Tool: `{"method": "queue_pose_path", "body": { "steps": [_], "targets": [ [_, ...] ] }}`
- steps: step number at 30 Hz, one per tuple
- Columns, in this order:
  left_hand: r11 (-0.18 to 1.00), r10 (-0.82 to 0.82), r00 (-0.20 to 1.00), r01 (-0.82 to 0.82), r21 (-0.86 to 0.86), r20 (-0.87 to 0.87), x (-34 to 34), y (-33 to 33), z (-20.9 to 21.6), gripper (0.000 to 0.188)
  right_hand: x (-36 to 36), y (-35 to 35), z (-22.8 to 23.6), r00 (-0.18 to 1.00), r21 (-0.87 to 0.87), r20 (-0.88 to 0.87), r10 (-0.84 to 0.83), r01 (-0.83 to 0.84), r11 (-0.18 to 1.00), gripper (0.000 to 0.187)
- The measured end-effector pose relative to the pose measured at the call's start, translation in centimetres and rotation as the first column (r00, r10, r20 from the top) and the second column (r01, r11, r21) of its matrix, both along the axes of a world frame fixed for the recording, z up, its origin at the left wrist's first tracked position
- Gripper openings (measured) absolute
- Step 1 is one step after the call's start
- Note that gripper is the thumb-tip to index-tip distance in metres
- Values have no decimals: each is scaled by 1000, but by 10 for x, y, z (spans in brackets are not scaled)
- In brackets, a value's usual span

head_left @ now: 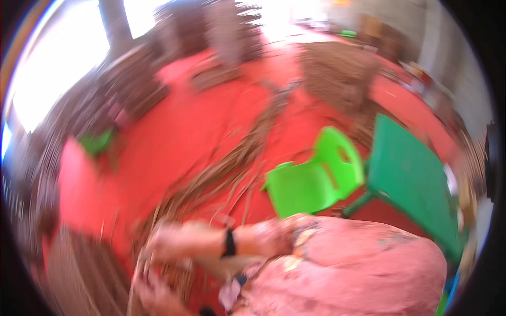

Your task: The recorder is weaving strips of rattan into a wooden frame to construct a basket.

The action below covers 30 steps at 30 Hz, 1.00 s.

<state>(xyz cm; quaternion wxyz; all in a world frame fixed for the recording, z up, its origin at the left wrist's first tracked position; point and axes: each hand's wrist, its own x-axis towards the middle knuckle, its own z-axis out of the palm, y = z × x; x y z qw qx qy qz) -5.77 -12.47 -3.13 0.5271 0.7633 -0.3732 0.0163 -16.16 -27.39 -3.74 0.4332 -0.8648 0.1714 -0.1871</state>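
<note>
Low and left of centre, the two bare hands come together over a brown woven piece (pixel 180 279) that lies just under them, above the red floor (pixel 184 126). The right hand (pixel 164 243), with a black band (pixel 229 242) around its wrist, reaches in from a pink patterned sleeve (pixel 348 253) with its fingers bent down at the edge of the piece; the left hand (pixel 155 292) is nearer the bottom of the view, its fingers partly extended beside the same edge. Motion blur smears both, so I cannot tell whether either one pinches anything. A long trail of brown strips (pixel 232 160) runs over the floor from near the hands toward the far side. A stack of brown panels (pixel 84 274) stands to their left. Right of the strips is a bright green plastic chair (pixel 303 187), and just beside it a darker green tabletop (pixel 411 176). Farther back stands a large brown stack (pixel 337 73), with a blurred green seat (pixel 97 142) at the left, and a grey wall (pixel 464 68) rises along the right.
</note>
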Motion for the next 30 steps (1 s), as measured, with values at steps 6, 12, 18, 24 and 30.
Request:
{"method": "queue_pose_path", "body": {
  "steps": [6, 12, 18, 24, 30],
  "targets": [
    [954, -253, 953, 216, -209, -169, -16, -9, -33, 26, -2, -15, -1, 987, -112, 153, 41, -24, 993, 24],
    [944, -51, 998, 39, -328, -28, -24, -19, -33, 19, -9, -29, -30, 993, 184, 117, -9, -13, 983, 26],
    [956, -115, 988, 81, -281, -107, -25, -9, -33, 22, -4, -29, -37, 991, 183, 112, 69, -89, 979, 35],
    [948, -122, 989, 90, -304, -86, -27, -13, -27, 22, -8, -21, -30, 983, 61, 186, -9, -2, 998, 31],
    [987, 3, 998, 8, -163, 68, -18, -8, -28, 23, -6, 12, 0, 984, -86, 174, -47, 63, 994, 12]
  ]
}}
